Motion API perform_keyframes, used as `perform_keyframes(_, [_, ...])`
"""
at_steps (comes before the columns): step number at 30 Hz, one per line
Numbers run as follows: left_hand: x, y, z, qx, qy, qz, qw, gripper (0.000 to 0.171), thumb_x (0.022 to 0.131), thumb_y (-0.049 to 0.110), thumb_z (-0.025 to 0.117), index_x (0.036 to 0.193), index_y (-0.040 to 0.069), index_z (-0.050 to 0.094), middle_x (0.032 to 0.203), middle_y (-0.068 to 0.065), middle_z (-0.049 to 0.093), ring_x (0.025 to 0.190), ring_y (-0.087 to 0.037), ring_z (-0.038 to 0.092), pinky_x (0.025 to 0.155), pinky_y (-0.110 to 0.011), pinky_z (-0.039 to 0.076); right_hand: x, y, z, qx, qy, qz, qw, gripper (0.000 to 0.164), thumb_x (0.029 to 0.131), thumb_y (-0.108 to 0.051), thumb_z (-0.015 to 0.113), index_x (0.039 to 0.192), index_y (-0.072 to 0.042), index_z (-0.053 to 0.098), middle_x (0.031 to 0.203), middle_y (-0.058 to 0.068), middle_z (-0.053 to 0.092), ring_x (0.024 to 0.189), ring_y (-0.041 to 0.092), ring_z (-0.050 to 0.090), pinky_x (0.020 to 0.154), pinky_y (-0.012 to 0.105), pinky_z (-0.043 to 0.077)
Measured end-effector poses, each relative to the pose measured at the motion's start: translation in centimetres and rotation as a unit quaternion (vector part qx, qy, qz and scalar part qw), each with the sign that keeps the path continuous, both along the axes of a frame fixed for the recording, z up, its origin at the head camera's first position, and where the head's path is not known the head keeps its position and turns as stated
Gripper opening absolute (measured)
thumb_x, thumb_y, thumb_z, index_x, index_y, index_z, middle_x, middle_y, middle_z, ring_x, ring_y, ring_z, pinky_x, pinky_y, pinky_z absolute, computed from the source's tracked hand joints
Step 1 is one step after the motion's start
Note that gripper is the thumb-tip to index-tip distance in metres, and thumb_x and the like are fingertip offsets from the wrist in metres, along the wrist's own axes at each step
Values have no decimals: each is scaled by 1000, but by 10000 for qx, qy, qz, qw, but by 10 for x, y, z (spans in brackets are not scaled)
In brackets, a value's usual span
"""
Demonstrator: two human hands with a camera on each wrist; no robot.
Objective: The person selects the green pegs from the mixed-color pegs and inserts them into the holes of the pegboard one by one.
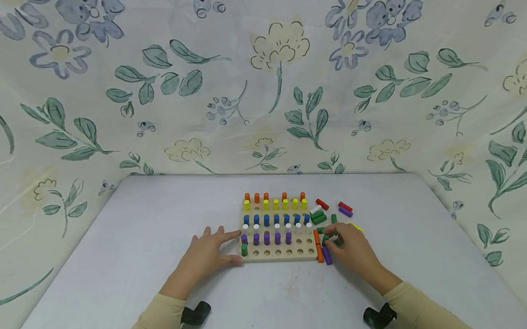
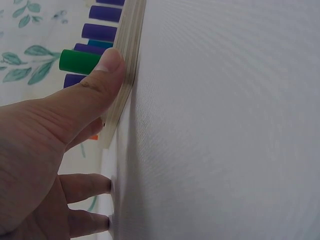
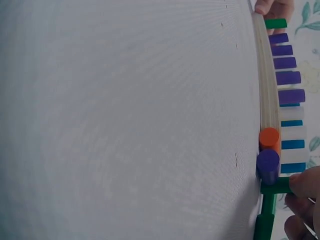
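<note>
A wooden pegboard lies on the table, holding rows of orange, yellow, blue, white and purple pegs. One green peg stands at the left end of its front row; the other holes in that row are bare. My left hand is spread at the board's left side, thumb on the edge beside the standing green peg and other fingertips on the table. To the right of the board, my right hand pinches a green peg by one end, among the loose pegs.
Two orange pegs lie along the board's right edge, with a purple peg beside them. Further back lie loose green pegs, a white peg, red pegs and another purple peg. A flowered cloth hangs behind the table.
</note>
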State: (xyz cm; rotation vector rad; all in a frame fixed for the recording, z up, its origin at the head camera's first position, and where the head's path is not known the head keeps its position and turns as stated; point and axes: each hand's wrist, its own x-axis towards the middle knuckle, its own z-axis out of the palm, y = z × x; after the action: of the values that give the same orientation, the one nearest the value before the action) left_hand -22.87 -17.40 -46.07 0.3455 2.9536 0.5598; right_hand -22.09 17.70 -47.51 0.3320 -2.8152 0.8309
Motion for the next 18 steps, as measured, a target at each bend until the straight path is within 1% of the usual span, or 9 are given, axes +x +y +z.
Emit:
perform_keyframes(6, [0,0,0,15,49,-5,10000,80,64,65,68,135,31,50,143,-22,37,133,-51,19,102,-69,12,1,0,1,-85,96,31,9999,21,83,-19,70,102,-19,63,93,-8,61,84,9,54,75,29,50])
perform_keyframes(18, [1,0,0,1,43,2,10000,82,63,66,68,135,30,50,143,-22,37,132,-52,19,101,-70,12,3,-1,4,-9,254,66,9997,21,85,-20,68,105,-19,62,94,-8,60,84,10,53,73,27,49])
